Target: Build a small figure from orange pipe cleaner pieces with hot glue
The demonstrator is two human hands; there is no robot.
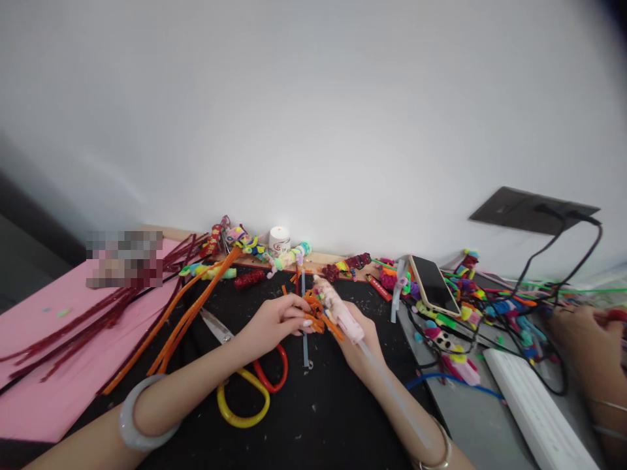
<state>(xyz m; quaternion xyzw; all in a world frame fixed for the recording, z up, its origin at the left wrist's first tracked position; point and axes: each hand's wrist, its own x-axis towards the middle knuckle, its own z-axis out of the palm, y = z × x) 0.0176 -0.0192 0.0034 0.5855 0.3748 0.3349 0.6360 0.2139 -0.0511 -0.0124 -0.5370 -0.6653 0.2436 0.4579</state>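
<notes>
My left hand (284, 318) pinches a curled orange pipe-cleaner piece (314, 312) over the black work surface. My right hand (363, 339) is wrapped round a pink decorated glue gun (341, 313), its tip close to the orange piece. From the back of the gun a long translucent glue stick (396, 395) runs along my right forearm. Part of my right hand is hidden behind the gun. Scissors (243, 398) with one yellow and one red handle loop lie by my left forearm. A pale strip (305, 349) lies beneath the orange piece.
Orange pipe cleaners (183, 336) and dark red ones (112, 310) lie at left, partly on pink board (34, 391). Colourful pipe-cleaner figures and a white roll (279, 241) line the wall. At right are a phone (434, 284), cables, a power strip (531, 408) and another person's hand (582, 333).
</notes>
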